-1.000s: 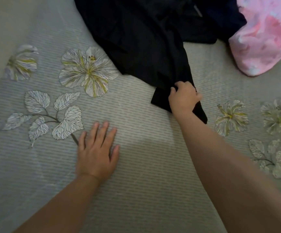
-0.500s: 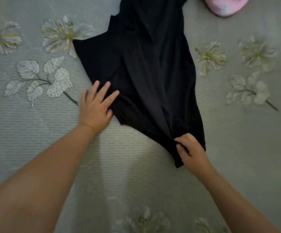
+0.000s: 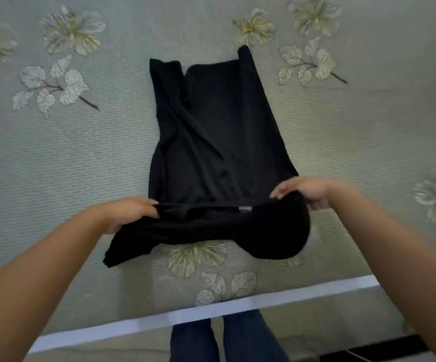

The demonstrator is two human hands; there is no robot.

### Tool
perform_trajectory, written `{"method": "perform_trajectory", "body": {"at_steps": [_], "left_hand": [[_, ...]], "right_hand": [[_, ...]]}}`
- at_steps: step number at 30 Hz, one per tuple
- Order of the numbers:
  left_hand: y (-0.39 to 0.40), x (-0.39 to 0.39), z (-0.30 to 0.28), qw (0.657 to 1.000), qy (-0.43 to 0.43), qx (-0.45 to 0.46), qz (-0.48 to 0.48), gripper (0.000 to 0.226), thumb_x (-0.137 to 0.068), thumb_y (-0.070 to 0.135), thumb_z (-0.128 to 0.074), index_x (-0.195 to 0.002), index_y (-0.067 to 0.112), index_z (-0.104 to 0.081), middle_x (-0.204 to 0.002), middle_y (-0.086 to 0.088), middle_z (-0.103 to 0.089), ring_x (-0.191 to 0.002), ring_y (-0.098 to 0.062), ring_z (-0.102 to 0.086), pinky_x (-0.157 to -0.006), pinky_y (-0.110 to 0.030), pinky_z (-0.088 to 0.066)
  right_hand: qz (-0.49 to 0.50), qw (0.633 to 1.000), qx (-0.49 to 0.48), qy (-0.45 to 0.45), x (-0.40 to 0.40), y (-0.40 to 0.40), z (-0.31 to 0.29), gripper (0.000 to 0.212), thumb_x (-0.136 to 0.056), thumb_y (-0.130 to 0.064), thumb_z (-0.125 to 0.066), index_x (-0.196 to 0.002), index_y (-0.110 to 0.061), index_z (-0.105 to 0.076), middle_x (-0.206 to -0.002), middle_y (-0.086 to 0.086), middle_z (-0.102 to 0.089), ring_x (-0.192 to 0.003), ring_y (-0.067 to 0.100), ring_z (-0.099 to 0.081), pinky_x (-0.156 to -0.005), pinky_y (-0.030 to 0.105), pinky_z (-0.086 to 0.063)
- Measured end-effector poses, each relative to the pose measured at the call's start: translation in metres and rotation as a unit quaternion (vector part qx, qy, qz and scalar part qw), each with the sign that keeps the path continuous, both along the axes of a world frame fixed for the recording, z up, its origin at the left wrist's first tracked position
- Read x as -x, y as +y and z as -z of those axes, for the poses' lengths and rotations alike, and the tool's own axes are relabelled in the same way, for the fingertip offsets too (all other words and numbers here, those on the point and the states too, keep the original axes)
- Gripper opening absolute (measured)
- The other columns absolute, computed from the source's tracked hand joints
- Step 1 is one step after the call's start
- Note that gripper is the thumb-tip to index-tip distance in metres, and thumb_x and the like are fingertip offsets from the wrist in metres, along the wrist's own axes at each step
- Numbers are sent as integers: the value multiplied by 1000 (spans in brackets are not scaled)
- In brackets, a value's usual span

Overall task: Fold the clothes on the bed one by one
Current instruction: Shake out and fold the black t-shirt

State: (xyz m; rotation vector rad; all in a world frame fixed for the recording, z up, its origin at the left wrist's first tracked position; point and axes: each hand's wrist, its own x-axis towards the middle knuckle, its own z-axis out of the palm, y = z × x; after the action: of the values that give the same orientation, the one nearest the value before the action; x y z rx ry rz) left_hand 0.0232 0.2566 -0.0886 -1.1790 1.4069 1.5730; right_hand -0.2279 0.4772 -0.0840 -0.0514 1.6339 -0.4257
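A black garment (image 3: 211, 131) lies lengthwise on the flowered bedspread, its far end flat and its near end lifted. My left hand (image 3: 128, 212) grips the near left part of its top edge. My right hand (image 3: 308, 192) holds the near right part, fingers curled over the cloth. Between my hands the edge is pulled straight, with a small grey label (image 3: 245, 209) showing. Loose cloth hangs in folds below that edge, one sleeve (image 3: 123, 250) trailing toward the near left.
The grey-green bedspread (image 3: 81, 158) with printed flowers and leaves spreads all around the garment. The bed's white front edge (image 3: 198, 313) runs across the bottom. My legs in blue jeans (image 3: 227, 338) stand just below it.
The garment has been dragged toward the bed's near edge and turned lengthwise. My left hand, flat before, now grips it; both hands hold its near edge. The pink clothing is out of view.
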Motion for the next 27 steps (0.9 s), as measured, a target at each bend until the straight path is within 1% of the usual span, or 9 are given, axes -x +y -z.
{"method": "perform_trajectory", "body": {"at_steps": [3, 7, 10, 13, 15, 18, 21, 24, 27], "left_hand": [[14, -1, 7, 976, 47, 157, -144, 22, -91, 3, -46, -74, 13, -56, -75, -9, -57, -66, -16, -52, -59, -21, -45], [42, -6, 25, 955, 32, 279, -91, 15, -91, 12, -52, -96, 2, -61, -90, -16, -62, -83, -27, -57, -70, -29, -39], [56, -5, 30, 911, 62, 408, -10, 19, -88, 19, -57, -99, 4, -60, -88, -6, -59, -78, -17, -50, -66, -26, -33], [62, 4, 32, 875, 78, 477, 6, 25, -90, 22, -54, -107, 4, -59, -98, -10, -62, -87, -23, -56, -68, -26, -35], [64, 11, 34, 871, 52, 489, 9, 28, -92, 19, -49, -114, 3, -57, -106, -12, -62, -96, -27, -57, -71, -29, -39], [59, 19, 36, 873, 33, 486, 21, 22, -92, 14, -46, -104, 2, -60, -101, -15, -63, -92, -29, -57, -69, -31, -38], [51, 21, 32, 885, 45, 461, -37, 21, -92, 8, -44, -103, -2, -58, -99, -16, -61, -94, -31, -54, -68, -26, -30], [46, 20, 20, 896, 65, 423, -119, 18, -91, 6, -40, -96, 3, -58, -86, -7, -56, -88, -26, -50, -65, -28, -31], [39, 22, -4, 894, 110, 401, -169, 15, -92, 11, -44, -79, 10, -52, -73, 0, -51, -77, -19, -47, -62, -31, -32]], "right_hand": [[161, 949, 61, 263, 0, -9, 9, 25, -97, -17, -37, -108, -3, -55, -72, 5, -54, -48, 8, -59, -54, 22, -47], [-26, 918, 51, 392, -32, 2, 18, 52, -88, -43, -51, -118, -1, -54, -109, 14, -62, -103, 30, -57, -86, 34, -42], [-122, 880, 41, 457, -57, 0, 27, 70, -77, -58, -57, -123, -6, -50, -115, 10, -56, -110, 27, -52, -88, 39, -45], [-206, 828, 25, 521, -66, -20, 37, 66, -78, -63, -52, -114, -9, -52, -111, 8, -54, -105, 25, -51, -84, 36, -42], [-212, 833, -1, 512, -70, -35, 44, 57, -82, -59, -50, -110, -9, -53, -111, 8, -55, -104, 25, -52, -84, 35, -41], [-176, 880, -55, 437, -67, -49, 55, 32, -90, -35, -51, -107, -9, -54, -114, 10, -57, -105, 27, -54, -85, 36, -41], [-141, 899, -49, 411, -56, -47, 57, 13, -87, -17, -51, -95, -10, -58, -101, 9, -60, -96, 26, -57, -73, 29, -40], [-14, 929, 34, 369, -45, -37, 53, 9, -85, -13, -52, -78, -10, -54, -75, 6, -52, -78, 23, -52, -63, 24, -33], [190, 937, 95, 276, -26, -28, 26, 19, -87, -3, -47, -71, -11, -54, -69, 5, -49, -62, 16, -46, -59, 28, -41]]}}
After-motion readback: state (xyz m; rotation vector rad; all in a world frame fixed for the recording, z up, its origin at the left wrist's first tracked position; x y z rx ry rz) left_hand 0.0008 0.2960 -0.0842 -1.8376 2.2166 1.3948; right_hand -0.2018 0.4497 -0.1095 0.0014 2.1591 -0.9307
